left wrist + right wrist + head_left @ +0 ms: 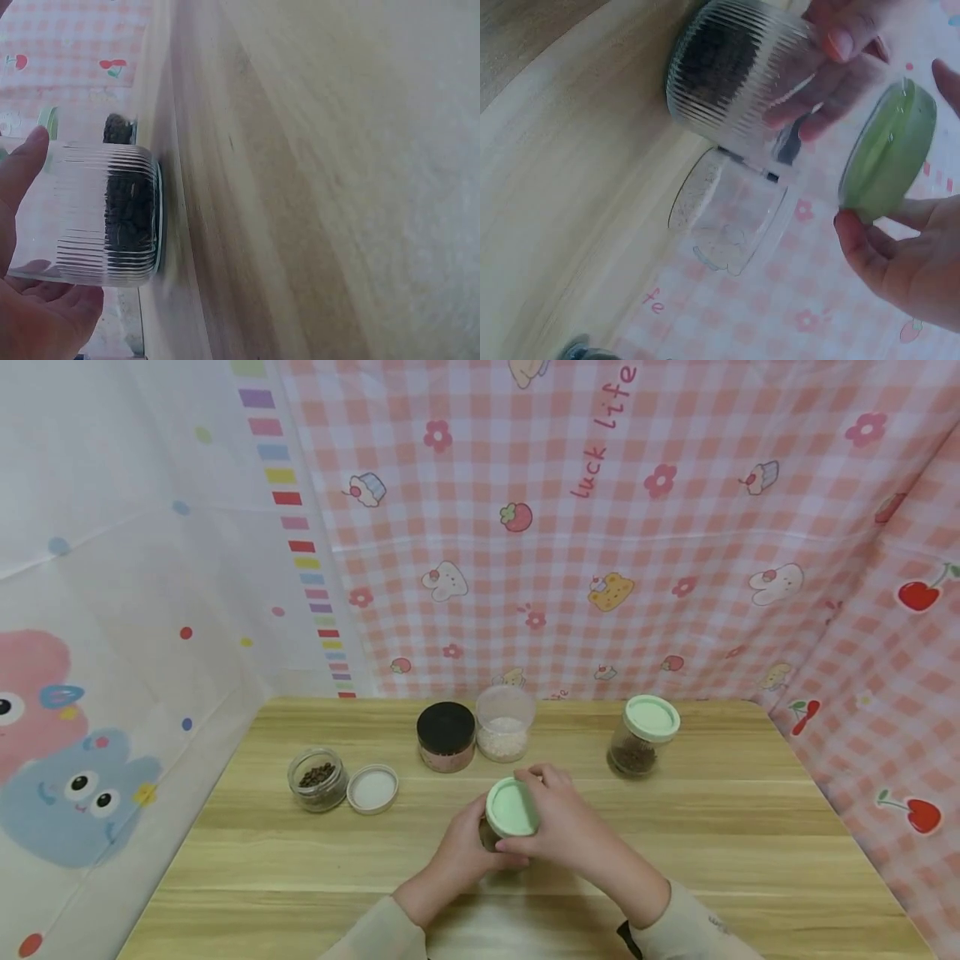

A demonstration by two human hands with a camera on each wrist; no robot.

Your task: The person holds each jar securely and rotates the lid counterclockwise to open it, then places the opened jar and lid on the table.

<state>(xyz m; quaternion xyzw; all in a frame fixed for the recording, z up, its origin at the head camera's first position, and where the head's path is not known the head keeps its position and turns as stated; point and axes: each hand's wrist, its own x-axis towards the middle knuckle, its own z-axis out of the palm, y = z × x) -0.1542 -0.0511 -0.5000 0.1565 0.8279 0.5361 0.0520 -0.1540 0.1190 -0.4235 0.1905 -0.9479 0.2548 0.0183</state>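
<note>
My left hand (463, 850) grips a ribbed clear glass jar (97, 217) with dark pieces in its bottom. The jar stands upright near the middle of the table. My right hand (566, 827) holds a pale green lid (513, 807) by its rim above the jar. In the right wrist view the lid (891, 154) is apart from the jar (727, 64), with a gap between them. From the head, the lid and hands hide most of the jar.
A similar jar (636, 752) with a green lid stands at the back right. Behind my hands are a black-lidded jar (446, 739) and a clear tub (504, 727) of white grains. At left, an uncovered jar (318, 785) of brown beans sits beside a white lid (372, 789).
</note>
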